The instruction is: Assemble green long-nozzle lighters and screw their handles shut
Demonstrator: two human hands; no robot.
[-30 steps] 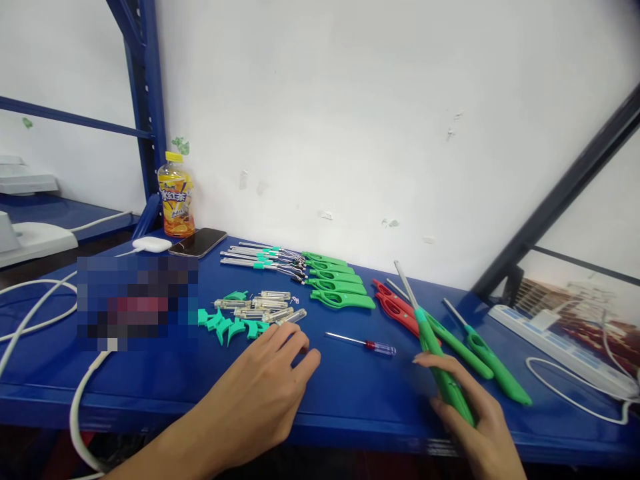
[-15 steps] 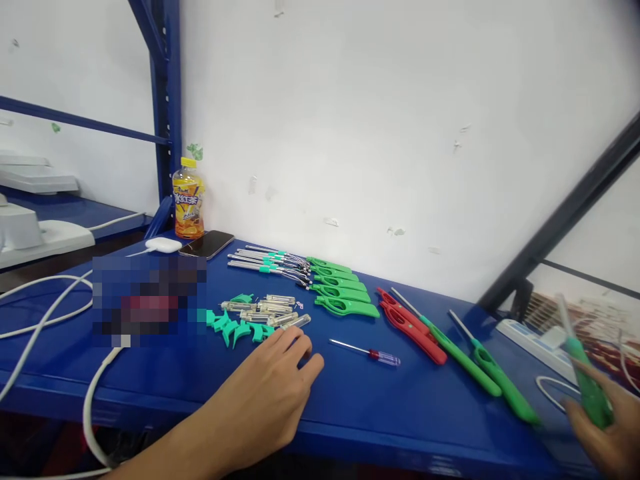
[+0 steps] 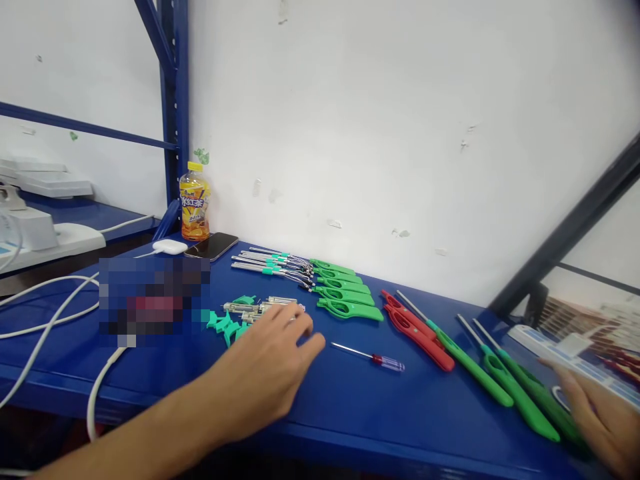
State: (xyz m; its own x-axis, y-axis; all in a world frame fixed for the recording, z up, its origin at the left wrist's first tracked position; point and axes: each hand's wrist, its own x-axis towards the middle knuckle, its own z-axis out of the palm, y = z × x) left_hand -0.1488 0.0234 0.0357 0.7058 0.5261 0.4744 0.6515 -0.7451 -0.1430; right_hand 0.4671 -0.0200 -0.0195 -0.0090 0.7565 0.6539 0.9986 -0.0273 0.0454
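My left hand (image 3: 270,363) lies flat on the blue shelf (image 3: 350,407), fingers stretched out and apart over a pile of small clear tubes (image 3: 247,308) and teal plastic pieces (image 3: 223,325); nothing is in it. My right hand (image 3: 603,417) is at the lower right edge, closed on the handle end of a green long-nosed lighter (image 3: 537,397). That lighter lies on the shelf beside two other green lighters (image 3: 475,368). Left of them lie two red lighters (image 3: 420,331). A small red-handled screwdriver (image 3: 373,358) sits between my hands.
A row of several green lighter bodies (image 3: 345,297) with metal tubes lies by the wall. At the back left are an orange drink bottle (image 3: 195,203), a phone (image 3: 213,245) and a white charger (image 3: 170,247). White cables (image 3: 50,313) run left. A power strip (image 3: 575,357) lies right.
My right hand carried the green lighter from mid-shelf to the far right and set it down beside the other green ones. My left hand slid a little forward over the small parts.
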